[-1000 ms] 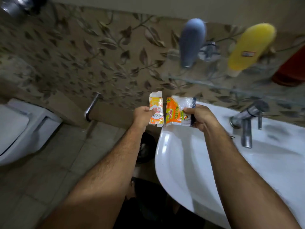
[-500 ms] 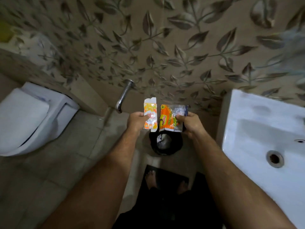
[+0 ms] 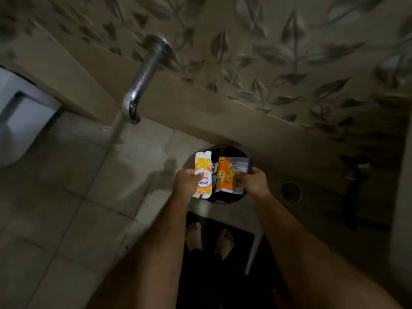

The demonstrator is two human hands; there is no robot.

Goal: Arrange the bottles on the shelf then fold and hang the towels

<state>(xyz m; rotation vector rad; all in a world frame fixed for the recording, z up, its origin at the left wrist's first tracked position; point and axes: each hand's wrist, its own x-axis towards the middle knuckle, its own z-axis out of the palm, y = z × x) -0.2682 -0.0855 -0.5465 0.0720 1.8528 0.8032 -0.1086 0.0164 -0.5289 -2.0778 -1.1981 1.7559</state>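
My left hand (image 3: 187, 182) grips a flattened white and orange carton (image 3: 202, 173) by its left edge. My right hand (image 3: 254, 182) grips an orange scrub pad wrapper (image 3: 227, 175) by its right edge. Both are held side by side directly over a round black bin (image 3: 223, 198) that stands on the floor against the wall. No bottle, shelf or towel shows in this view.
A chrome tap (image 3: 142, 79) juts from the leaf-patterned wall above the floor. A white toilet (image 3: 20, 117) sits at the left. A floor drain (image 3: 290, 192) lies right of the bin. My bare feet (image 3: 209, 238) stand on a dark mat (image 3: 245, 239).
The view has dropped from the sink and shelf down to the floor. Both hands carried the carton and wrapper down and now hold them over the black bin.
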